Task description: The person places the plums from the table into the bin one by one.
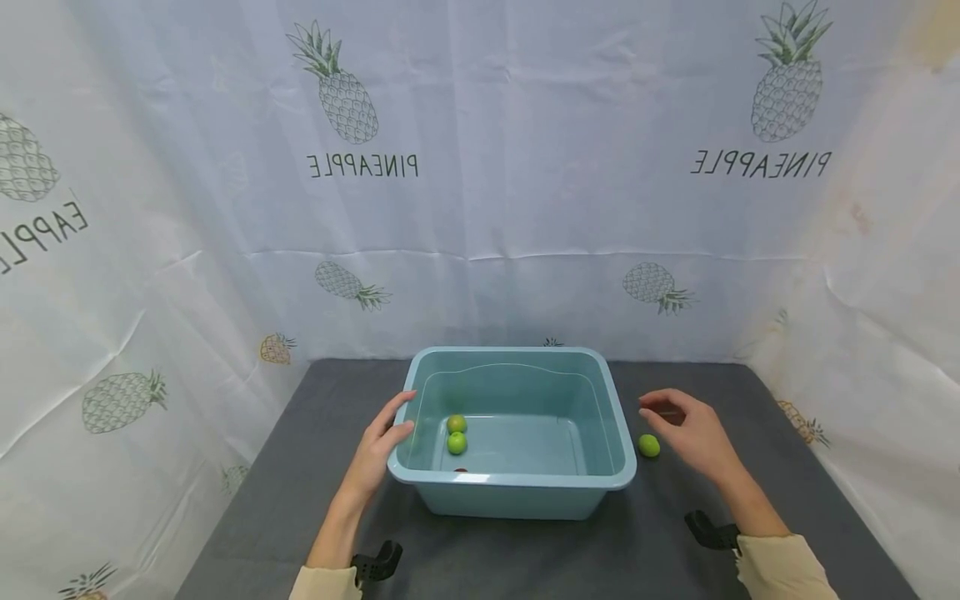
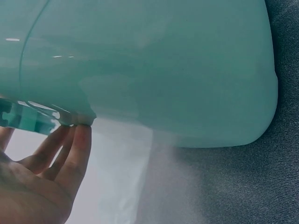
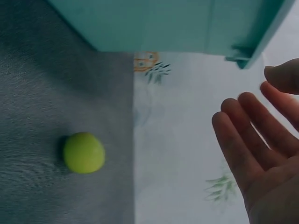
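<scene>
A light teal plastic basin (image 1: 525,502) stands on the dark table. At its left side, my left hand (image 1: 371,458) grips the rim, with thumb and index fingertip over the edge. The left wrist view shows other fingertips (image 2: 83,133) against the underside of that rim. Inside the basin lie two small green balls (image 1: 456,443) near the left wall and a red thing (image 1: 461,470) mostly hidden by the front rim. Right of the basin, my right hand (image 1: 693,433) hovers empty with bent, relaxed fingers. Below its fingertips, another small green ball (image 3: 84,152) rests on the table.
Dark grey cloth (image 1: 277,517) covers the table. White curtains (image 1: 525,208) with pineapple prints hang behind it and along both sides. A black wrist strap with a mount (image 1: 378,562) sits on each forearm.
</scene>
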Demonstrator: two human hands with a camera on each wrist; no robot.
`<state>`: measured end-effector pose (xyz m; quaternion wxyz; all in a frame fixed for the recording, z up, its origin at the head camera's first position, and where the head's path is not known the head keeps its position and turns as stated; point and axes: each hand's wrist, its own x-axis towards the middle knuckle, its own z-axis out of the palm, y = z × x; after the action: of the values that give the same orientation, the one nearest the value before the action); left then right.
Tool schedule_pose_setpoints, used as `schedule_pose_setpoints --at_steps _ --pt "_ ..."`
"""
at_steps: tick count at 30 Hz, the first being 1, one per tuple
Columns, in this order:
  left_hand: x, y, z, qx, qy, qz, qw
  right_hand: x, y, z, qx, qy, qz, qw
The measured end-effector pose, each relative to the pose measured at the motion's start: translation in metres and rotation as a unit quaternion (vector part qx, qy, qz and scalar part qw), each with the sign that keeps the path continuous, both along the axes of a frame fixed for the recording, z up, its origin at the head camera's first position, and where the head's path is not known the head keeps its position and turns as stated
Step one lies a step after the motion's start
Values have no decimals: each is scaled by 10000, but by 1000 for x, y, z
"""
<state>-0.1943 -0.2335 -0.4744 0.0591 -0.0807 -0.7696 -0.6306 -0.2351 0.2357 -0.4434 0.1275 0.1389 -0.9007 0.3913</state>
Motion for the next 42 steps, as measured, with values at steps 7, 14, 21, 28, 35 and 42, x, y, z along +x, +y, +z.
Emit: schedule_pose_setpoints --at_steps 7,14,21,28,35,42 --pt "1 -1 0 53 -45 7 10000 -12 6 -27 -16 -127 -16 9999" --pt "1 0 0 77 -62 19 9999 -24 11 -49 -55 -476 -32 9988" --pt "1 1 1 50 -63 11 10000 -27 14 -67 -21 -788 -175 9967" --pt "0 1 1 -8 -2 27 10000 -24 18 -77 117 -950 -255 9951" --pt "1 1 1 -25 3 34 10000 -22 25 -83 406 -1004 -198 9939" --pt "1 1 0 -24 11 42 10000 -24 29 -91 562 -1101 -294 9919"
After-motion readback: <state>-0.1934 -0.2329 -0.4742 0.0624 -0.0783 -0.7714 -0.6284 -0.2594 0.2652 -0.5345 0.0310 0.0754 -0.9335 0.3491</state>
